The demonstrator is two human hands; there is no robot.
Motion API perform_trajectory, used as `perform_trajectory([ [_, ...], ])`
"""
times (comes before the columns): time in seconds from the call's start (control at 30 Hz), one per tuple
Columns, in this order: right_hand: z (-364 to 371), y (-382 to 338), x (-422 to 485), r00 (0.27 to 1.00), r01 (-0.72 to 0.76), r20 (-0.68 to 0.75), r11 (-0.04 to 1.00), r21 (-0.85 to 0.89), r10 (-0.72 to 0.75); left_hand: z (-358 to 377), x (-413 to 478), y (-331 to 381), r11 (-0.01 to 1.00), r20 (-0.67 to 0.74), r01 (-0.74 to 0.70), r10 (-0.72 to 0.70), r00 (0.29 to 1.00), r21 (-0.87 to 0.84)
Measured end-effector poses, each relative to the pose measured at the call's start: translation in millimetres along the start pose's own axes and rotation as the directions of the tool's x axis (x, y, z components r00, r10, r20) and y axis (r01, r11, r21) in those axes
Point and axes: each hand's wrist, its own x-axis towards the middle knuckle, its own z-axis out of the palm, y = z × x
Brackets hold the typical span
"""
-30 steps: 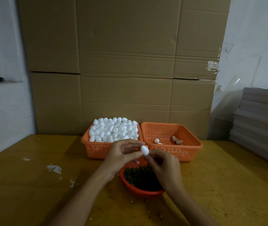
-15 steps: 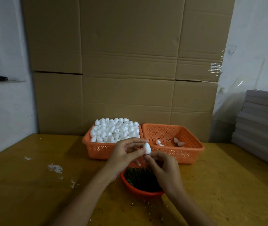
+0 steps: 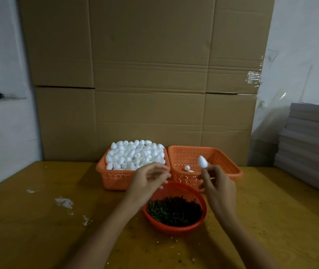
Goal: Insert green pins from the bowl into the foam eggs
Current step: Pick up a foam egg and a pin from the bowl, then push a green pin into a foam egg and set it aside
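Foam egg (image 3: 202,162): judged very light, soft and easily dented. Best pinched gently at the blunt lower end, or by the stem of a pin once one is in. It is held up beyond the bowl (image 3: 176,229), before the near-empty basket (image 3: 230,166).

Right hand (image 3: 217,188): raised past the bowl's right rim, fingertips pinched under the egg; on foam or on a pin stem, cannot tell.

Left hand (image 3: 148,181): hovers over the bowl's far-left rim, fingers loosely curled, nothing visibly held.

Green pins (image 3: 174,210): lie in the bowl.
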Motion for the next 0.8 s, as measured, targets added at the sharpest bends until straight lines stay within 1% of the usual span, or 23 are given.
perform_trajectory([
  [0.07, -10, 15, 12, 0.997, -0.061, -0.044, 0.993, -0.101, 0.057, -2, -1, -7, 0.976, 0.108, -0.039, 0.017, 0.994, 0.213],
  [0.13, -16, 27, 19, 0.995, -0.098, -0.053, 0.978, -0.187, 0.089, -1, -4, -10, 0.91, 0.247, -0.111, 0.01, 0.969, 0.398],
  [0.2, -16, 32, 24, 0.994, -0.106, -0.044, 0.963, -0.247, 0.098, 1, -7, -11, 0.859, 0.339, -0.159, -0.019, 0.94, 0.486],
  [0.27, -15, 34, 26, 0.994, -0.106, -0.032, 0.955, -0.276, 0.101, 3, -8, -11, 0.846, 0.372, -0.165, -0.042, 0.927, 0.506],
  [0.5, -13, 36, 36, 0.987, -0.157, -0.006, 0.945, -0.288, 0.162, 0, -7, -10, 0.852, 0.372, -0.148, -0.059, 0.926, 0.503],
  [0.67, -11, 35, 37, 0.991, -0.132, -0.033, 0.945, -0.299, 0.128, 0, -6, -11, 0.856, 0.348, -0.144, -0.045, 0.936, 0.496],
  [0.8, -9, 36, 34, 0.991, -0.135, -0.036, 0.957, -0.256, 0.131, 0, -7, -12, 0.851, 0.346, -0.142, -0.05, 0.937, 0.506],
])
